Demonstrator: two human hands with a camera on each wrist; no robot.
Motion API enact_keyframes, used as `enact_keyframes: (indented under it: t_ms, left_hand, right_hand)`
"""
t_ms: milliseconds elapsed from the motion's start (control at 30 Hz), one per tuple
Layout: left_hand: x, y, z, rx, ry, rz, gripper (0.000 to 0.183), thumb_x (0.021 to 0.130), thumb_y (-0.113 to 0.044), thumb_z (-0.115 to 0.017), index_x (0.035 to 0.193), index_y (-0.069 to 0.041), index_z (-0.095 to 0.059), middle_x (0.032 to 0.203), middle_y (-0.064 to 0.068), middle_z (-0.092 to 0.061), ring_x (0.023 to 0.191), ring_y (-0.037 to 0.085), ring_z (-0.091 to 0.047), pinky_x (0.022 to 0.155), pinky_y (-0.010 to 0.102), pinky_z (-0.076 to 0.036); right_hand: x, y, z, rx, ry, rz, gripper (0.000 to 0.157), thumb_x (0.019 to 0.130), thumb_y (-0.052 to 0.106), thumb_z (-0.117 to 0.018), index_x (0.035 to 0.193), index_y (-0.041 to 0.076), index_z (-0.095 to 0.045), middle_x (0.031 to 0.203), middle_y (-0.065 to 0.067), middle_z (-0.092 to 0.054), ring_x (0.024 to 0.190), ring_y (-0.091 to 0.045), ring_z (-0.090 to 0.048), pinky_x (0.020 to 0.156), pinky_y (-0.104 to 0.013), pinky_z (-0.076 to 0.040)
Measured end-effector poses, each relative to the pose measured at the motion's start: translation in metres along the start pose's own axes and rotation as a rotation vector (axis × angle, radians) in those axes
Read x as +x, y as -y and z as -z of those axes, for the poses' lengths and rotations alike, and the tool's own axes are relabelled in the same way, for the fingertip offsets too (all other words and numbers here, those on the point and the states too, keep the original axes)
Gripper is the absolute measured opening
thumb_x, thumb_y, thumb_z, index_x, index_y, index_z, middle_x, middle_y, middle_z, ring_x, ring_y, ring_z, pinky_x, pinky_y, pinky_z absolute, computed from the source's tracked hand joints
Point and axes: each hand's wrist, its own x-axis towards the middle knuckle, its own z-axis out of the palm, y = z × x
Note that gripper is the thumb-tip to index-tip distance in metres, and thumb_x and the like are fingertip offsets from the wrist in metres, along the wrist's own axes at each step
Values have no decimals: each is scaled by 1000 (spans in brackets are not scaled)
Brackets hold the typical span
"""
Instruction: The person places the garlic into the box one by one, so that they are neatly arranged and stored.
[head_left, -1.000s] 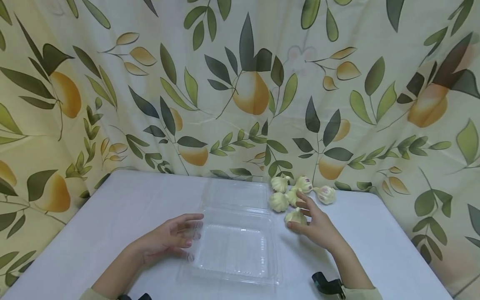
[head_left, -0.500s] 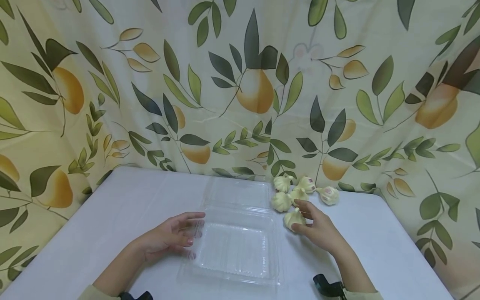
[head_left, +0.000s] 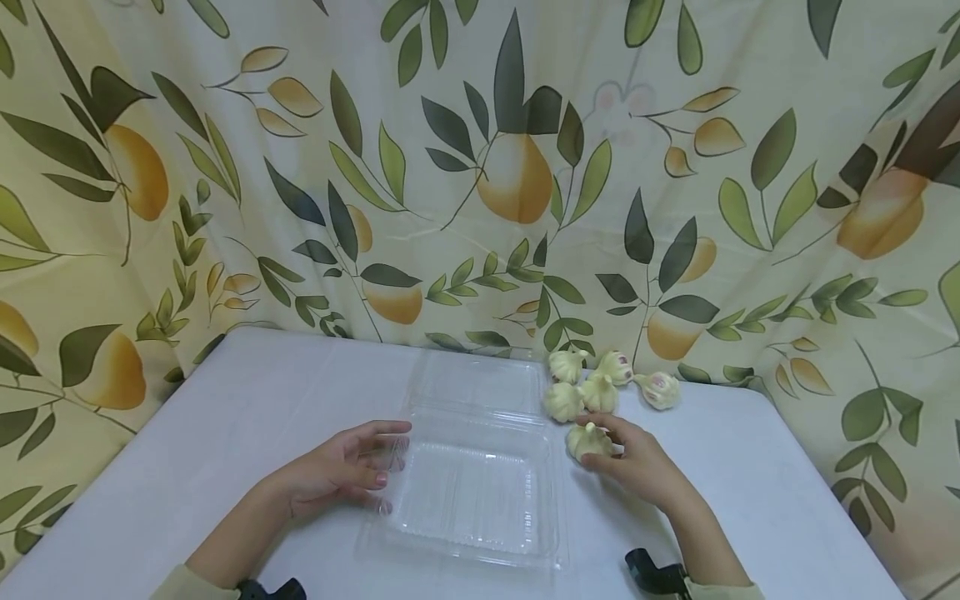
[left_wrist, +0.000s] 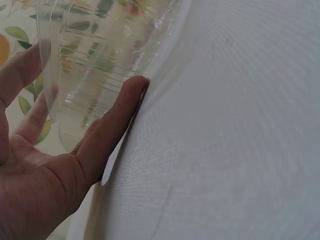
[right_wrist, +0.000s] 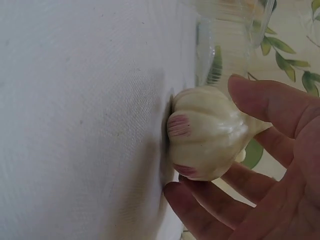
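Observation:
A clear plastic clamshell container (head_left: 465, 496) lies unfolded on the white table, its lid (head_left: 476, 387) laid back toward the curtain. At its left side is my left hand (head_left: 337, 471), fingers loosely extended against the rim; in the left wrist view the little-finger side (left_wrist: 112, 125) rests by the tabletop. My right hand (head_left: 641, 467) curls round a garlic bulb (head_left: 587, 442) just right of the container. In the right wrist view that bulb (right_wrist: 205, 135) still sits on the cloth, thumb on one side and fingers on the other, pink streaks on its skin.
Several more garlic bulbs (head_left: 564, 402) cluster behind my right hand, beside the lid's right edge. A curtain (head_left: 465, 167) printed with fruit and leaves hangs behind the table (head_left: 247, 400). Black devices (head_left: 654, 573) sit at both wrists.
My right hand's fingers have come down from near the rear bulbs and closed round the front bulb, which has shifted slightly toward the container. My left hand keeps its place; the head view has shifted slightly.

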Motion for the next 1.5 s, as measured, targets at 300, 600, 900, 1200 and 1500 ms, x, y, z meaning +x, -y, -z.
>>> enact_keyframes:
  t_ms: [300,600,900,1200,1500]
  left_hand:
    - [-1,-1,-1,-2,-12,3,75,89,-1,-68,155,-11,-34,161,17,-24,129,32,-48,92,49,-55]
    - [0,0,-1,0,-12,4,75,89,-2,-68,155,-11,-34,161,16,-25,130,32,-48,93,49,-54]
    - [-1,1,-1,-6,5,-2,75,90,-2,-68,155,-11,-32,161,17,-23,134,32,-44,93,51,-54]
    - [0,1,0,1,2,1,75,90,-4,-69,155,-11,-33,161,16,-23,134,33,-44,93,51,-54]
    - [0,0,-1,6,-1,4,75,90,-4,-69,155,-12,-33,161,16,-23,134,33,-44,93,50,-54]
  right_hand:
    - [1,2,-1,-4,10,-21,41,85,18,-78,124,17,-66,147,-22,-49,123,-54,-53,99,-64,-44]
    - [1,2,-1,-41,-20,-40,36,84,20,-78,119,18,-68,139,-17,-58,120,-48,-57,97,-62,-47]
    - [-1,6,2,-63,-69,-35,36,84,23,-78,119,19,-69,133,-14,-63,118,-43,-60,91,-56,-51]
    - [-4,17,4,-34,-101,20,35,85,24,-79,118,20,-69,131,-11,-64,114,-36,-62,84,-47,-54]
    - [-8,28,5,33,-120,65,34,85,18,-78,118,17,-69,127,-9,-65,115,-29,-60,87,-41,-57]
